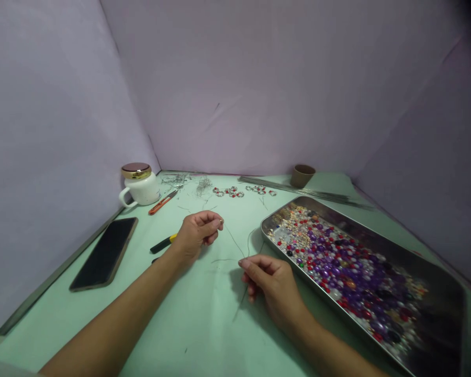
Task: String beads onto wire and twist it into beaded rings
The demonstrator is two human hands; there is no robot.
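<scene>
A thin wire (233,238) runs between my two hands above the green tabletop. My left hand (201,230) pinches its upper end, with a tiny shiny spot at the fingertips that is too small to name. Thumb and forefinger of my right hand (267,275) are closed on the wire lower down, where several thin strands spread out. Close on the right stands a metal tray (361,325) full of mixed beads (337,262), mostly purple, red, white and gold. Yellow-and-black tool handles (164,244) lie partly hidden behind my left wrist.
On the left are a phone (105,254), a lidded white mug (144,189) and orange thread snips (163,202). Red-and-clear beaded rings (230,192), tangled wire scraps (204,186), a bundle of straight wires (317,193) and a brown cup (302,176) stand or lie toward the back wall.
</scene>
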